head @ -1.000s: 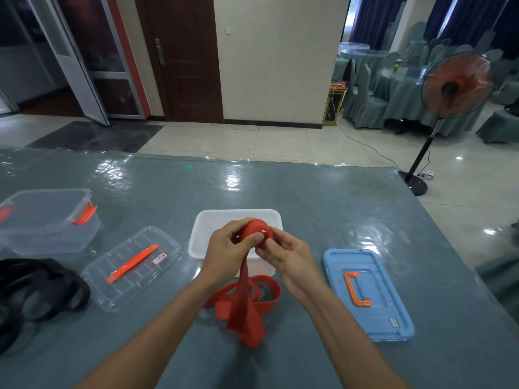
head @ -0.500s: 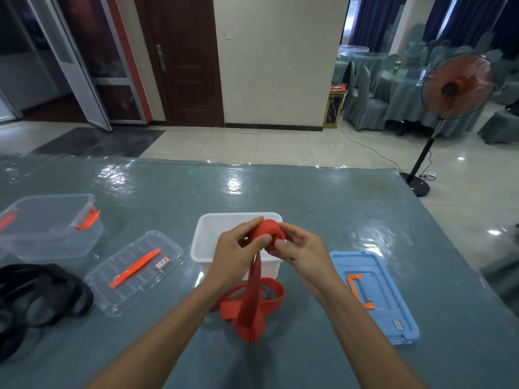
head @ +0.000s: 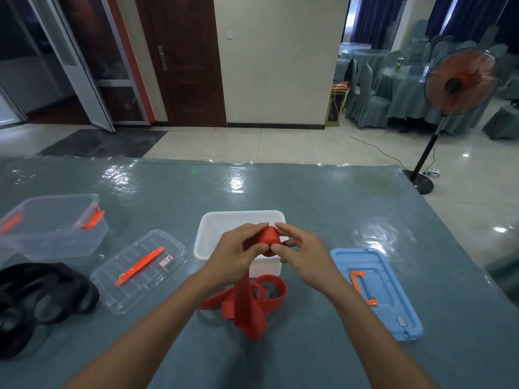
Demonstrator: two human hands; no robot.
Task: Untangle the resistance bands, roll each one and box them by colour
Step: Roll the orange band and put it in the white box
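Note:
A red resistance band (head: 248,301) is partly rolled. Its roll sits between my two hands above the front rim of a white box (head: 213,220). My left hand (head: 236,251) grips the roll from the left with thumb and fingers. From the right, my right hand (head: 302,254) pinches it with its fingertips. The loose tail hangs down to loops lying on the table. A tangle of black bands (head: 36,301) lies at the table's left edge.
A clear box (head: 53,226) with orange clips stands at the left, its clear lid (head: 140,269) beside it. A blue lid (head: 376,290) with an orange handle lies to the right. A standing fan (head: 455,88) is on the floor beyond the table.
The roll has turned between my fingers and grown a little. More of the tail has been drawn up, and the loose loops on the table have shifted slightly.

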